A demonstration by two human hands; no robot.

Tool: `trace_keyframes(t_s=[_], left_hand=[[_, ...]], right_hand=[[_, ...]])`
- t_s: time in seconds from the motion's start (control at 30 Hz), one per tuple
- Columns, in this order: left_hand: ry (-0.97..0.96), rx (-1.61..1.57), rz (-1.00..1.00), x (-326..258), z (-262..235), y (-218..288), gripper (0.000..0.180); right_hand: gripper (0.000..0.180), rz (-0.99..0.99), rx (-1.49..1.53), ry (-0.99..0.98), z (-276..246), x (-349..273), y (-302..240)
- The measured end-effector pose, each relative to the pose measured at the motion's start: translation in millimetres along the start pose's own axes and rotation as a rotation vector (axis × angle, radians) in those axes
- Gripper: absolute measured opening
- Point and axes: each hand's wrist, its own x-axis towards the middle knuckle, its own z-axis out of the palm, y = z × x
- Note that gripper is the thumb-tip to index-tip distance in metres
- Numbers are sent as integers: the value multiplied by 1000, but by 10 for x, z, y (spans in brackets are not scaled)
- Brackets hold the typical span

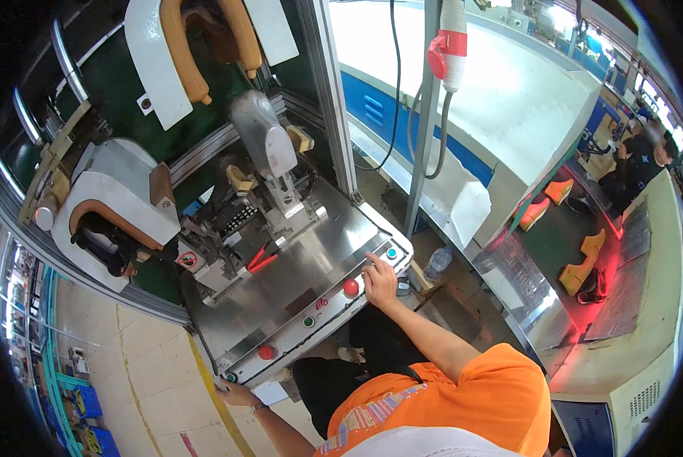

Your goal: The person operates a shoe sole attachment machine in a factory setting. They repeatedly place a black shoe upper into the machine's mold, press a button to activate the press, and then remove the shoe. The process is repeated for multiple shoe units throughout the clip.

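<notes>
My right hand (378, 282) rests at the right part of the white control panel (330, 308), holding nothing, fingers stretched out between a red push button (350, 287) and a teal button (391, 253). At the panel's left end, my left hand (236, 394) lies against the corner, fingers extended beside another teal button (231, 377). A second red button (266, 352) and a green one (308, 321) sit between the hands. Beyond the panel, red-handled pliers (262, 260) lie on the metal machine bed (311, 255). Behind them stands a shiny grey shoe-shaped form (261, 133) on a metal post.
Curved brown pads (181, 46) hang above the bed; a white clamp head (120, 206) is at left. To the right, yellow-orange shoes (581, 266) lie on a red-lit conveyor. A plastic bottle (438, 263) stands beside the machine. A co-worker (638, 164) is far right.
</notes>
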Motion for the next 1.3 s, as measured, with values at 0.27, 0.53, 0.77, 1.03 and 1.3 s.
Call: trace_keyframes(t_s=[0.27, 0.53, 0.77, 1.03, 1.3], left_hand=[[-17, -12, 15, 36, 106, -44, 46], [-31, 70, 24, 112, 8, -189, 39], [-62, 93, 47, 230, 170, -262, 42], [-264, -132, -117, -87, 174, -141, 46], [-700, -663, -679, -306, 291, -107, 51]], right_hand=[[7, -7, -25, 27, -27, 20, 41], [18, 4, 167, 5, -17, -92, 150], [16, 380, -291, 389, -1719, -366, 1473], [20, 1082, -467, 755, -3798, -1291, 3854], [36, 873, 27, 666, -4569, -1523, 5569]])
